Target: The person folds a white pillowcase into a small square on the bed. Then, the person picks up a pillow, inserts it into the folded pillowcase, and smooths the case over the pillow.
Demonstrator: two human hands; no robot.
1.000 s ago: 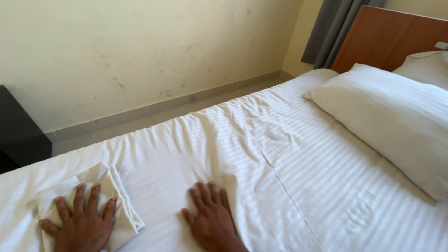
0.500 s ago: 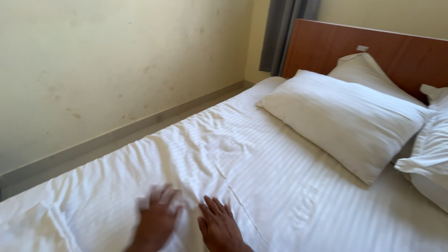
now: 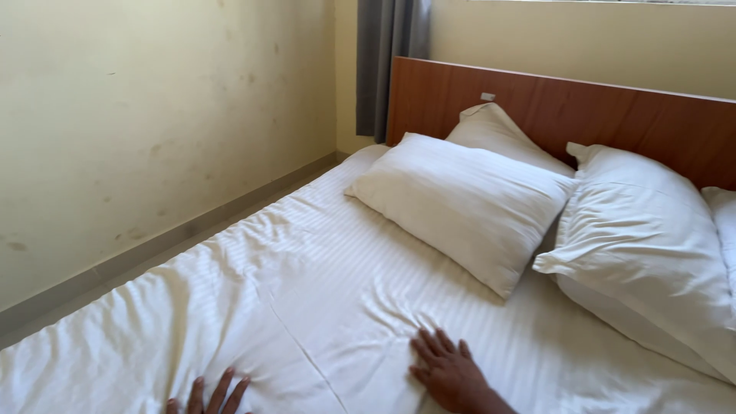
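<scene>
pale yellow walls (image 3: 153, 130) and a wooden headboard (image 3: 583, 107) frame a bed covered by a white striped sheet (image 3: 307, 307), which fills the lower view.

nearest the camera, the left hand (image 3: 211, 399) lies at the bottom edge; only its spread fingertips show, pressed flat on the sheet and gripping nothing. the right hand (image 3: 448, 372) rests palm down further right, fingers slightly apart and flat on the fabric, also closed on nothing. both hands touch the sheet and stand well apart from each other.

handling judgement: the sheet appears thin, light and soft, with no stiffness. creases gather beside the right hand and along the wall-side edge, and a fold line runs between the hands. such cloth likely slides under a flat palm and bunches easily. a firm hold is best taken by pinching a raised crease or the free edge on the wall side, not the flat middle.

beyond the hands, a front pillow (image 3: 460, 203) lies on the sheet. behind it a rear pillow (image 3: 498, 130) leans on the headboard, and a right pillow (image 3: 644, 230) lies beside. a grey curtain (image 3: 387, 61) hangs in the corner.
</scene>
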